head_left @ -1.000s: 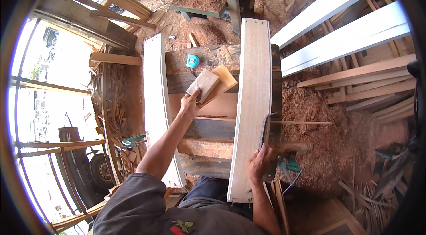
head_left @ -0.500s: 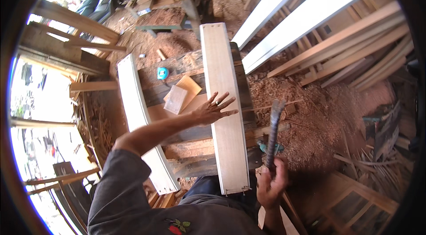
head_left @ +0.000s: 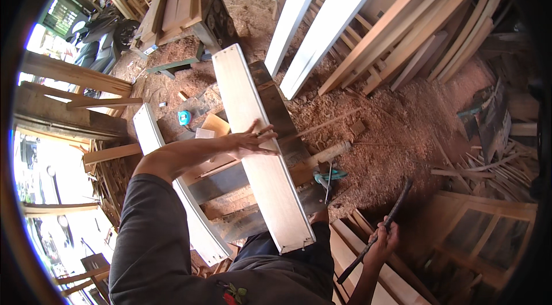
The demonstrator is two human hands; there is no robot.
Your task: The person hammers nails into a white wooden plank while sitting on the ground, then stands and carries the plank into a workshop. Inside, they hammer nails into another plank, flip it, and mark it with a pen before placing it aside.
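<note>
1. Left hand (head_left: 253,143): palm down, fingers fanned well apart, laid across the middle of a long, pale wooden board (head_left: 267,190) with white edges. Fingertips reach its right edge; no grip around it. Pressure: cannot tell.
2. Right hand (head_left: 384,241): closed, fingers wrapped around a slim, dark metal bar (head_left: 401,198) with a bent upper end. Bar slants from upper right to lower left, right of the board and apart from it.
3. Board position: lengthwise over the dark, weathered wooden bench (head_left: 213,188), near end by the person's lap. Small nails (head_left: 303,247) project from that end.
4. A second white-edged board (head_left: 201,221) lies to the left, partly behind the left forearm.
5. Between the boards: round turquoise tape measure (head_left: 184,117); flat yellowish wood block (head_left: 215,125), touching a paler block (head_left: 204,133).
6. Turquoise clamp (head_left: 330,175): just right of the board.
</note>
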